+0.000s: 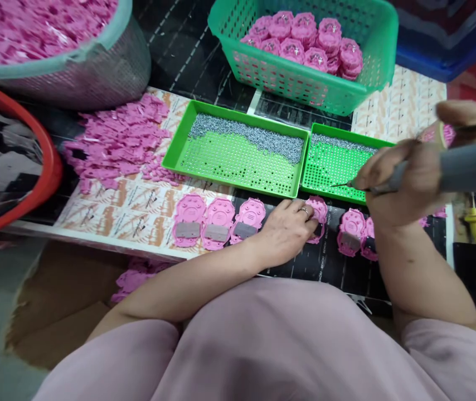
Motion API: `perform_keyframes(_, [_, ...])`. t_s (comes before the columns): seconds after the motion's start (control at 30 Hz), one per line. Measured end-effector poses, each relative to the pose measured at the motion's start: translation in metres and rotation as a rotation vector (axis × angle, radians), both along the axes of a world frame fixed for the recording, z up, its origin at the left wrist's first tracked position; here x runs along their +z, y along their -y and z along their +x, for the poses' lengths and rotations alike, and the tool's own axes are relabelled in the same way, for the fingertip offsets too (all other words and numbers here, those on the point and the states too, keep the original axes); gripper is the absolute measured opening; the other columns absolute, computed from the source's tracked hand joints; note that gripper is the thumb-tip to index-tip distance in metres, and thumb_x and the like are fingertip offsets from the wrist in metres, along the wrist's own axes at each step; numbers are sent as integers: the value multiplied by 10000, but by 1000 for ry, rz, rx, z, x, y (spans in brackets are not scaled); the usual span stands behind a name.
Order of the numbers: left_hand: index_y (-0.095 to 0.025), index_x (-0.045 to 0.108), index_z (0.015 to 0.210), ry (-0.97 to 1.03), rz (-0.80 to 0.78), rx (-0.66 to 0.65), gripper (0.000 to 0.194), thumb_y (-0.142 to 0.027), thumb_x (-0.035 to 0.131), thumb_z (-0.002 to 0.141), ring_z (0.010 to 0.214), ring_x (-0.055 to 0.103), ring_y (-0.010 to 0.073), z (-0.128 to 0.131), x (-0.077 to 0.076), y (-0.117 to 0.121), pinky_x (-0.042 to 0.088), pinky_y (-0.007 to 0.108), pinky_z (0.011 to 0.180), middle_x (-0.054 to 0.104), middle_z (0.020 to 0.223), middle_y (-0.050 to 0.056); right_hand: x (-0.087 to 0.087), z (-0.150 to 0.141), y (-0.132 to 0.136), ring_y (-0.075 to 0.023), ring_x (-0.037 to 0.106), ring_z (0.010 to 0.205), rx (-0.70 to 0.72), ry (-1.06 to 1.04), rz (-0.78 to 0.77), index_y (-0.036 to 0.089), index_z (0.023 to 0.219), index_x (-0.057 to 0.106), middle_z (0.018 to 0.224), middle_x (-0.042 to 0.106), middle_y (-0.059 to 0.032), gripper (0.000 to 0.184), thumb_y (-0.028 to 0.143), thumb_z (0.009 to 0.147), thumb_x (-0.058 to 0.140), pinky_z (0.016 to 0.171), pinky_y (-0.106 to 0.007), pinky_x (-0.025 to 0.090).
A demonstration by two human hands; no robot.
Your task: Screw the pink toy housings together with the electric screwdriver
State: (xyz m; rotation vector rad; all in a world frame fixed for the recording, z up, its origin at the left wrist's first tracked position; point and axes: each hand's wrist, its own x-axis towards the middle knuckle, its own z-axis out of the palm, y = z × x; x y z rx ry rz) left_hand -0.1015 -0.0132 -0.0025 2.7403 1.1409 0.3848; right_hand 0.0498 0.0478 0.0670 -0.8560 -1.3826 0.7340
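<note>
My right hand (409, 175) is closed round a grey power screwdriver (472, 164), slightly blurred. Its thin bit points left, above the smaller green tray (334, 164) of small metal screws. My left hand (286, 231), with a ring on one finger, has its bent fingers on a pink plastic casing (319, 209), partly covering it. Left of that hand, three pink casings (218, 214) with grey rectangular plates lie in a row. Further right, another pink casing (350, 225) lies beside one that my right forearm partly hides.
The larger green tray (238, 161) holds many screws. Loose pink parts (121, 139) are heaped left of it. Behind stands a green basket (305, 92) of stacked pink casings. A tub (79, 83) of pink parts and a red-rimmed container (52, 167) flank the left. Another person's hand (464, 114) is at right.
</note>
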Motion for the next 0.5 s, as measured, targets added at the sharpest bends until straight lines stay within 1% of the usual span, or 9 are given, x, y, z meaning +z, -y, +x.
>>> perform_keyframes(0.07, [-173, 682, 1023, -13, 1, 3, 170, -251, 589, 904, 997, 540, 232, -1, 2, 0, 376, 357, 779, 654, 1047, 69, -10, -7, -10, -104, 412, 348, -84, -30, 66, 315, 1009, 467, 615, 500, 64, 308, 489, 808, 622, 341, -297, 347])
perform_keyframes(0.1, [-173, 679, 1031, -15, -2, 4, 176, -257, 579, 914, 1010, 539, 233, -1, 2, 0, 379, 357, 782, 655, 1061, 73, -15, -10, -13, -105, 407, 337, -92, -40, 82, 311, 1001, 484, 602, 496, 66, 281, 468, 813, 623, 330, -296, 334])
perform_keyframes(0.2, [-166, 672, 1047, -7, -31, -4, 215, -311, 561, 932, 1035, 541, 236, -2, 4, 1, 388, 358, 796, 661, 1058, 80, -23, -14, -18, -107, 408, 324, -38, -61, 74, 307, 1005, 520, 582, 497, 70, 238, 418, 825, 629, 318, -295, 322])
perform_keyframes(0.3, [-157, 671, 1052, 1, -68, -6, 257, -359, 583, 919, 1048, 546, 242, -3, 7, 2, 396, 359, 816, 666, 1054, 73, -22, -14, -20, -116, 394, 307, -19, -77, 78, 313, 1011, 540, 517, 456, 85, 223, 381, 824, 641, 310, -297, 323])
perform_keyframes(0.4, [-153, 670, 1054, 13, -95, -8, 295, -396, 603, 901, 1072, 543, 251, -4, 10, 2, 398, 362, 841, 662, 1082, 75, -24, -14, -20, -126, 389, 302, 12, -81, 87, 319, 964, 557, 450, 395, 92, 162, 360, 832, 641, 308, -296, 317])
perform_keyframes(0.5, [-148, 646, 1109, 26, -114, -10, 391, -450, 642, 862, 1100, 537, 265, -6, 12, 2, 401, 372, 865, 656, 1109, 89, -29, -16, -21, -124, 381, 304, 50, -65, 96, 324, 957, 571, 433, 381, 90, 152, 350, 831, 651, 311, -294, 308])
